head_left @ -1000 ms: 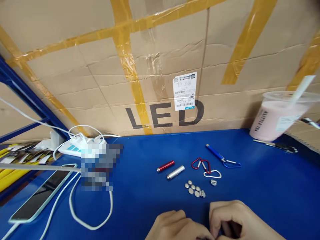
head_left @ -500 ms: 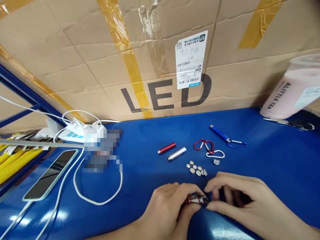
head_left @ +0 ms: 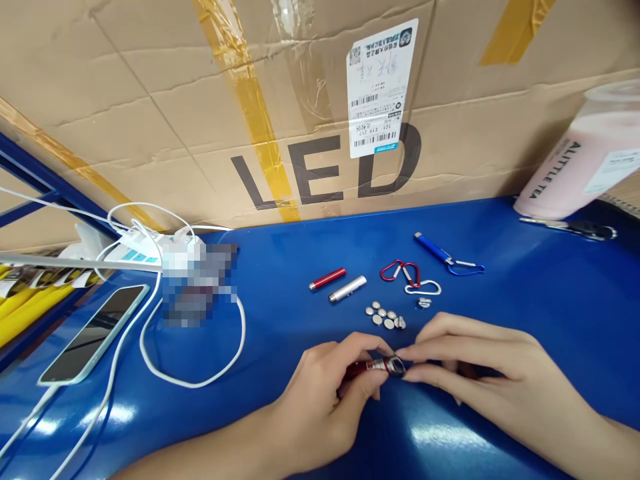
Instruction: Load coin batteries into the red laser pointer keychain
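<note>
Low in the middle of the frame, your left hand (head_left: 320, 400) pinches a small red torch (head_left: 375, 367) between thumb and forefinger, so its body lies level just above the blue worktop (head_left: 550, 300) with its metal end pointing right. Your right hand (head_left: 480, 373) meets that end with its fingertips closed on it, a grip that suits turning or seating a small part; what exactly sits under those fingertips is hidden. Both hands rest low on the worktop, which steadies such fine work.

Just above your hands lies a cluster of button cells (head_left: 385, 315), within easy reach. Further up sit a second red torch (head_left: 327, 279), a silver torch (head_left: 347, 289), a red clip (head_left: 400, 272), a silver clip (head_left: 423, 288) and a blue torch (head_left: 434, 249). A pink drink cup (head_left: 583, 163) stands at the right edge and a phone (head_left: 95, 333) lies at the left.
</note>
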A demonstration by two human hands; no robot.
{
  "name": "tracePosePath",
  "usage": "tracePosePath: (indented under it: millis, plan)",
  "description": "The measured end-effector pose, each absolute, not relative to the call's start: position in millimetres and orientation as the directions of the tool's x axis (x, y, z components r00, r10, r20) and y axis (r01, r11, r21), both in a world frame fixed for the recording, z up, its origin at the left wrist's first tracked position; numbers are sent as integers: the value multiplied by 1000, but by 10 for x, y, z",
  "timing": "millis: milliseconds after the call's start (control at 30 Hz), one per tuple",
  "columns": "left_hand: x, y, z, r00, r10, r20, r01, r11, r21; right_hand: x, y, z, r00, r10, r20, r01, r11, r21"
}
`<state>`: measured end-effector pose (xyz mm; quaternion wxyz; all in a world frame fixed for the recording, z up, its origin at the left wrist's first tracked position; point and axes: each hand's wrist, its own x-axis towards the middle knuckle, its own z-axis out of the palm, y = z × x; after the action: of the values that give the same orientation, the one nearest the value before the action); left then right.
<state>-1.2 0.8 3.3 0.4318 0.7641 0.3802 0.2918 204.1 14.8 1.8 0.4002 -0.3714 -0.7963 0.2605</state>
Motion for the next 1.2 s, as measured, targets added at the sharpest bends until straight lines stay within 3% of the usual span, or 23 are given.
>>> tracePosePath:
  millis: [233, 600, 767, 933, 1200]
  plan:
    - [-8, 45, 32, 568, 820, 70, 289, -278, 916, 2061, 158, 66, -422, 717, 555, 382, 696, -608]
    - [-17, -43, -24, 636, 765, 98, 207, -292, 934, 2093, 104, 67, -476, 668, 572, 387, 743, -546]
    - [3, -52, -41, 630, 748, 210, 225, -434, 872, 2055, 83, 27, -457, 793, 403, 376, 583, -720]
    - [35, -51, -40, 588, 711, 385, 273, -623, 733, 1988, 45, 31, -398, 877, 270, 387, 427, -817]
    - [40, -47, -63, 564, 680, 468, 307, -699, 646, 1940, 19, 38, -347, 937, 29, 340, 155, -928]
